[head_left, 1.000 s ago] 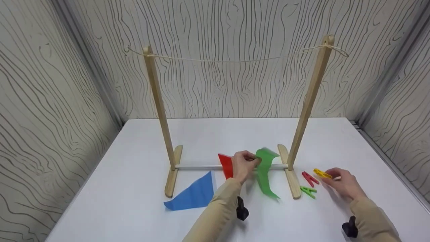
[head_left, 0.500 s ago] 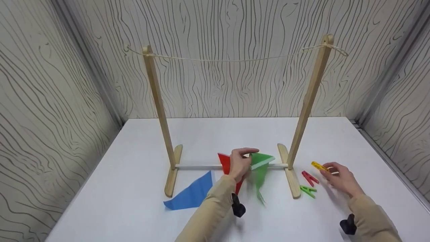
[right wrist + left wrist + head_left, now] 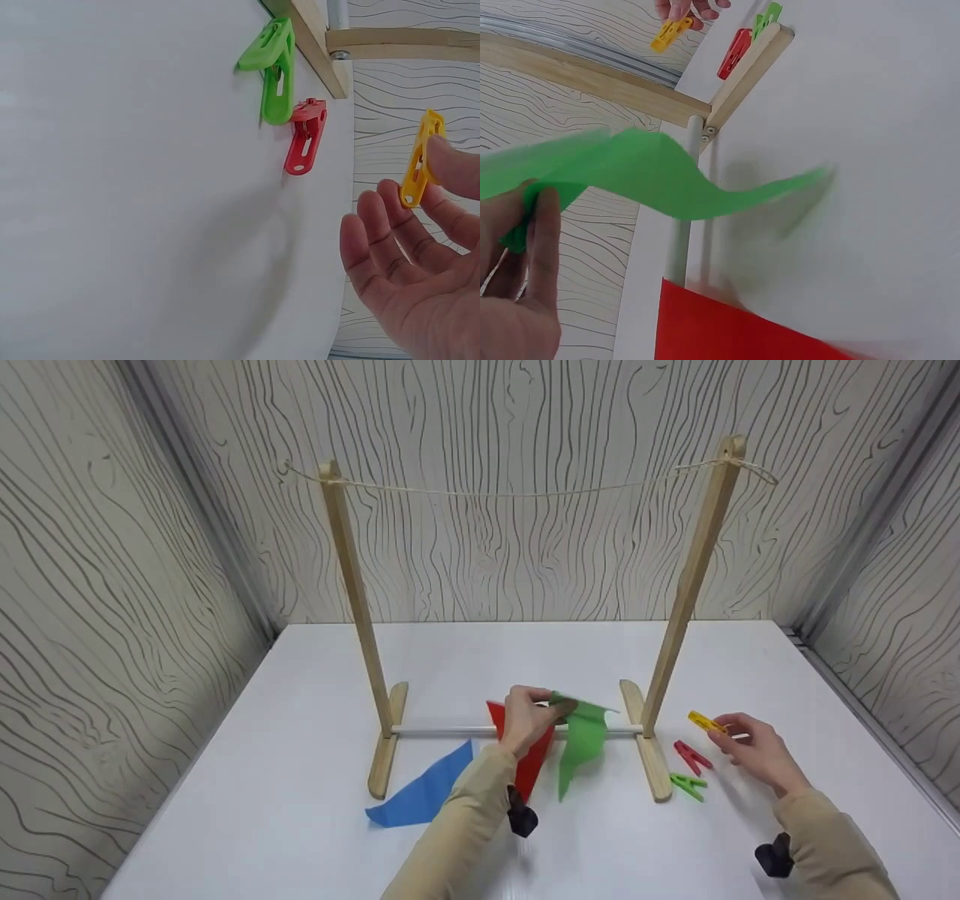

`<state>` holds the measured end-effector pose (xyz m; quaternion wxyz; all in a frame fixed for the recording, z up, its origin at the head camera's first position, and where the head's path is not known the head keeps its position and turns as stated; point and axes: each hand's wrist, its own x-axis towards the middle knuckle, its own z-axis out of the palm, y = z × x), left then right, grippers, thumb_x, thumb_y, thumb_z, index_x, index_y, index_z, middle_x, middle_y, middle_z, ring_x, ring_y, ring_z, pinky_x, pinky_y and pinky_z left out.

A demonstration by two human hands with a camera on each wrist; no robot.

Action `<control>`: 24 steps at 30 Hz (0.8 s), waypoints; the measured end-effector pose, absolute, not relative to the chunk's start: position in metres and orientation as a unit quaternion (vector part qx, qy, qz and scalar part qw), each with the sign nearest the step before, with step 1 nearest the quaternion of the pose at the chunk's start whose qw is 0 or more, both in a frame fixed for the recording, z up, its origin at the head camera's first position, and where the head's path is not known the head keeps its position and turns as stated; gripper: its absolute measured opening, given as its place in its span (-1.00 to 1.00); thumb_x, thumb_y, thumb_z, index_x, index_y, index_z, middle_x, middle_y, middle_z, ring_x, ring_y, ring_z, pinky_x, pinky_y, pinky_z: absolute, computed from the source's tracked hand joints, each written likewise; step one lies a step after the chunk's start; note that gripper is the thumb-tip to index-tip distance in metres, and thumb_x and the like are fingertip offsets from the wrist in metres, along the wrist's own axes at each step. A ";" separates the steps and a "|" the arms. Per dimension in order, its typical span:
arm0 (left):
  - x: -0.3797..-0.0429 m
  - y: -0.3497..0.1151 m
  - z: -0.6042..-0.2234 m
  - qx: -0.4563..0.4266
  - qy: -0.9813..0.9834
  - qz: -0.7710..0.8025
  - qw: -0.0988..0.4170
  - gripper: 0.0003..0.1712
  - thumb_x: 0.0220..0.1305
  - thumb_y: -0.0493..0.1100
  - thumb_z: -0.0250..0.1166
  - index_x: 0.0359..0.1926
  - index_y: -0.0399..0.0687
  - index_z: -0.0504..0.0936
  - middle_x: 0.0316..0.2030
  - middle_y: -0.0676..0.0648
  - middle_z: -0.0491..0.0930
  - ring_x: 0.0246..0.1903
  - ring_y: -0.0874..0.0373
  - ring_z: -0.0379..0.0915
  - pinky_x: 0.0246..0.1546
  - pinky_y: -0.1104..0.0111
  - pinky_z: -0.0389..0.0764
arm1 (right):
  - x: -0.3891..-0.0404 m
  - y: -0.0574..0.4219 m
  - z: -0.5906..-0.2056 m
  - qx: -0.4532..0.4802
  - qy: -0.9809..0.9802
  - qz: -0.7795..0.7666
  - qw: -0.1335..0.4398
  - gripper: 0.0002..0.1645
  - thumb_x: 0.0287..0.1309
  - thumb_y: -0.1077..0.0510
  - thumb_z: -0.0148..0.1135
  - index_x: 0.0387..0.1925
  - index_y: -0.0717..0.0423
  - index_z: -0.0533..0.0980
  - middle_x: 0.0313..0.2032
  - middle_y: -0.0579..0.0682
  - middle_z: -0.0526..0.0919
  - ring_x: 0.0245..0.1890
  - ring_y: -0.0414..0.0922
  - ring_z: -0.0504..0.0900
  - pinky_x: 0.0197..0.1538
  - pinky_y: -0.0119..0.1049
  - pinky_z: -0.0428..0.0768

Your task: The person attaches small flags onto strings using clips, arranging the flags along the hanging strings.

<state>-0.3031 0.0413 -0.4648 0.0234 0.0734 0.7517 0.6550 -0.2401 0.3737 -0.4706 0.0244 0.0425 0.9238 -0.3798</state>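
Note:
My left hand [image 3: 527,718] pinches a green triangular flag [image 3: 585,737] by its top edge, above the white crossbar of a wooden stand. In the left wrist view the green flag [image 3: 656,172] drapes from my thumb and fingers, its tip over the table. A red flag [image 3: 534,761] lies across the bar beneath my left wrist. My right hand [image 3: 761,750] holds a yellow clothespin [image 3: 705,723] raised off the table, pinched between thumb and fingers, as the right wrist view shows. Close by lie a red clothespin [image 3: 694,757] and a green clothespin [image 3: 688,786].
A blue flag [image 3: 424,789] lies at left, partly behind my left sleeve. The stand has a left post [image 3: 354,600] and a right post [image 3: 694,592], with a string [image 3: 487,495] tied between their tops. Patterned walls enclose the white table [image 3: 262,810].
My left hand has moved a little left and up with the green flag, which has turned and swung. The right hand has lifted the yellow clothespin slightly, away from the other two.

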 end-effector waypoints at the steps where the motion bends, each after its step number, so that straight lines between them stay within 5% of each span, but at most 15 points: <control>1: -0.303 0.041 -0.465 0.078 0.750 0.656 0.024 -0.82 0.18 -0.26 0.46 -0.19 -0.24 0.81 -0.28 -0.16 0.81 -0.34 0.04 0.79 -0.17 0.32 0.76 | -0.240 0.373 -0.470 0.041 0.924 -0.378 0.022 -0.25 0.46 -0.14 0.09 0.28 0.45 0.28 0.18 0.52 0.40 0.07 0.27 0.55 -0.22 -0.52 0.60; 5: -0.303 0.041 -0.463 0.088 0.751 0.654 0.020 -0.71 0.15 -0.12 0.51 -0.20 -0.27 0.79 -0.34 -0.16 0.80 -0.35 -0.01 0.79 -0.22 0.33 0.76 | -0.240 0.370 -0.469 0.036 0.925 -0.378 0.018 -0.27 0.47 -0.12 0.09 0.27 0.45 0.29 0.17 0.52 0.42 0.04 0.25 0.57 -0.23 -0.50 0.60; 12: -0.303 0.041 -0.461 0.101 0.789 0.605 -0.037 -0.67 0.21 0.01 0.47 -0.35 -0.21 0.80 -0.48 -0.05 0.75 -0.56 0.41 0.48 -0.47 0.56 0.55 | -0.240 0.368 -0.466 0.039 0.922 -0.384 0.026 -0.27 0.46 -0.14 0.08 0.29 0.41 0.28 0.18 0.49 0.43 0.02 0.17 0.59 -0.20 -0.47 0.59; 17: -0.302 0.038 -0.458 0.113 0.791 0.598 -0.065 -0.62 0.29 0.03 0.39 -0.47 -0.20 0.74 -0.57 0.06 0.62 -0.53 0.37 0.31 -0.45 0.55 0.38 | -0.241 0.367 -0.463 0.040 0.919 -0.391 0.029 -0.22 0.45 -0.18 0.08 0.31 0.41 0.27 0.21 0.49 0.41 0.09 0.26 0.55 -0.14 -0.41 0.62; 24: -0.302 0.038 -0.453 0.114 0.776 0.616 -0.077 -0.58 0.36 0.01 0.33 -0.53 -0.21 0.68 -0.59 0.06 0.58 -0.48 0.37 0.33 -0.33 0.54 0.42 | -0.241 0.364 -0.456 0.034 0.916 -0.400 0.017 -0.21 0.45 -0.20 0.07 0.32 0.40 0.27 0.21 0.47 0.42 0.10 0.23 0.55 -0.15 -0.50 0.61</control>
